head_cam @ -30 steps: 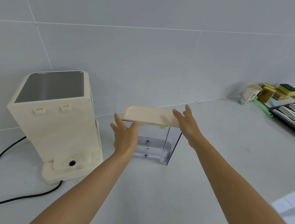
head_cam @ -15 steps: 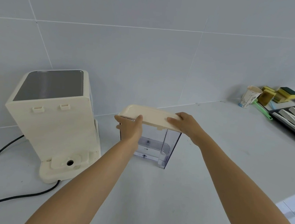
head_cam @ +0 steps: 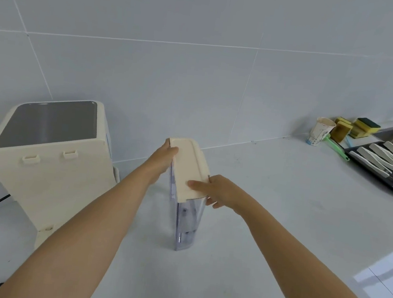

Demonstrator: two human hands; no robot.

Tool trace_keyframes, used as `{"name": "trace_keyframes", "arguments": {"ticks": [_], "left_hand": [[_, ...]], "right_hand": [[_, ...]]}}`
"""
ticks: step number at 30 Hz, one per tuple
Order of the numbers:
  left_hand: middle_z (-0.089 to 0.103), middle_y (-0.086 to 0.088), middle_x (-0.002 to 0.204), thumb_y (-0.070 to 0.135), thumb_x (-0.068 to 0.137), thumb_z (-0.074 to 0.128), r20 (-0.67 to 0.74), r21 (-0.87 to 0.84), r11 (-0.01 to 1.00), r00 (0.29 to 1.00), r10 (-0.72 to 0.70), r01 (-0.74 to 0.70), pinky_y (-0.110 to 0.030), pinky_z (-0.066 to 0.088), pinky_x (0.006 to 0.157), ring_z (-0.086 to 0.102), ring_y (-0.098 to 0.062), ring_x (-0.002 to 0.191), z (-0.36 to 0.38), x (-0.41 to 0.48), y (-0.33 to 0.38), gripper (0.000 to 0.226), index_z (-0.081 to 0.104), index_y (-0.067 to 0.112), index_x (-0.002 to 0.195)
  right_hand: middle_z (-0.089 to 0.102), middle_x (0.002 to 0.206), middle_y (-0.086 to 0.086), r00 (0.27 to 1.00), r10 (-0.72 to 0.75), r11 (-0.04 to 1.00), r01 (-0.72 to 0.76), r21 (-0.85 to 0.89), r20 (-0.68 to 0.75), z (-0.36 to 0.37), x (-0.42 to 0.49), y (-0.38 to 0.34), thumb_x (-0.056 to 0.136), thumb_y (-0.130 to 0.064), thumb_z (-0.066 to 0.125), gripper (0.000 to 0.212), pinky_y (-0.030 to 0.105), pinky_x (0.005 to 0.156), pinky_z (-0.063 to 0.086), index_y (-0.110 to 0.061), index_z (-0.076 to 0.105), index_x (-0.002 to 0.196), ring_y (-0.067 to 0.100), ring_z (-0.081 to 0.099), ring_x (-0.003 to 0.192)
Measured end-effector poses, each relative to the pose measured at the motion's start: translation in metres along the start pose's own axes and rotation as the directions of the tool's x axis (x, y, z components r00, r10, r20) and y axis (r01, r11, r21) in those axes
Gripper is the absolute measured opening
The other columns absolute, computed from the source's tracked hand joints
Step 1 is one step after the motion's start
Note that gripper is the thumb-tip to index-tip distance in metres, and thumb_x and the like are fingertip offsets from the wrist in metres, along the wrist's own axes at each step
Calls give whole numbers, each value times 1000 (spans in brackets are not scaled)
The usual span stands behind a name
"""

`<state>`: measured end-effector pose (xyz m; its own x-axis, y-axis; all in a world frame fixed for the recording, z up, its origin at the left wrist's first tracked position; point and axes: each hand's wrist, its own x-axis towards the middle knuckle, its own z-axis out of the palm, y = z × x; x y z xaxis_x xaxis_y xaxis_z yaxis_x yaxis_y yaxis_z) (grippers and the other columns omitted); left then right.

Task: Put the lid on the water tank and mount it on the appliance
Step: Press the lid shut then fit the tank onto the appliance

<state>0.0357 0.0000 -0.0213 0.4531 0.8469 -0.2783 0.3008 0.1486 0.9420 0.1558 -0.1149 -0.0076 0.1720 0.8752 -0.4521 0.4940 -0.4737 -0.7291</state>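
While the clear water tank (head_cam: 187,222) stands mid-frame on the counter (head_cam: 270,207), your left hand (head_cam: 163,157) grips the cream lid's (head_cam: 188,170) far end and your right hand (head_cam: 219,192) clasps its near end; the appliance (head_cam: 46,155) sits left.

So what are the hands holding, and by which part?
The lidded water tank: the left hand grips the far end of its lid, the right hand the near end.
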Motion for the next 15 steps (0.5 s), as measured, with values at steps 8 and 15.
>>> {"name": "trace_keyframes", "arguments": {"ticks": [8,15], "left_hand": [[54,-3,119,18,98,32,76,19,999,997,-30,29,-34,38,94,49,-19,106,-16,7,7,33,48,25,125],[39,-7,144,29,93,43,-168,218,972,978,119,-81,-33,35,100,41,-22,128,-20,-13,18,48,33,20,139]], "right_hand": [[52,89,5,998,28,998,-32,62,64,28,5,-10,85,-50,45,54,31,78,46,-7,48,116,24,53,89],[55,126,18,998,44,999,-45,-29,-49,-19,12,-14,86,-59,33,74,35,93,44,1,40,129,27,58,101]]}}
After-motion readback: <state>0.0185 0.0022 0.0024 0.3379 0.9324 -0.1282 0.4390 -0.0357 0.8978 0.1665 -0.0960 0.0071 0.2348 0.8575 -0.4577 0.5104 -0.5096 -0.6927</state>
